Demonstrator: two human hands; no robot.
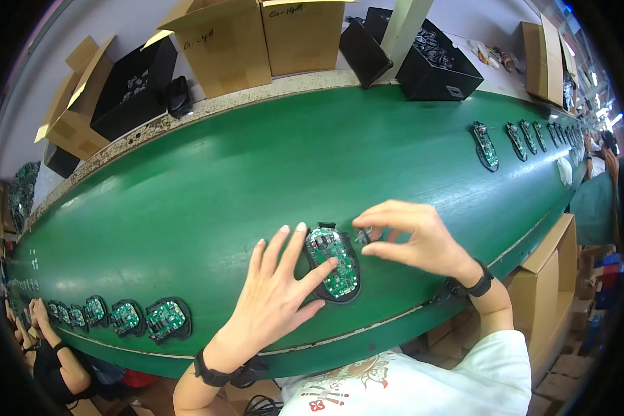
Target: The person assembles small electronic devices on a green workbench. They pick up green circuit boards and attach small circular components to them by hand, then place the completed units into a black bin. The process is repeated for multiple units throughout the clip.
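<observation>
A computer mouse base with a green circuit board [344, 279] lies on the green work surface [256, 180] in front of me. My left hand [274, 298] rests against its left side, fingers spread, with the index fingertip on the board. Just right of the base's upper end, my right hand [419, 239] pinches a small dark grey part [362, 236] between thumb and fingers. That part is apart from the board, and its exact kind is too small to make out.
Similar mouse bases line the near left edge [166, 320] and the far right [485, 147]. Cardboard boxes [222, 59] and black bins of small parts [440, 66] stand along the back. Another person's hands [40, 315] are at the far left. A cardboard box [544, 284] stands right.
</observation>
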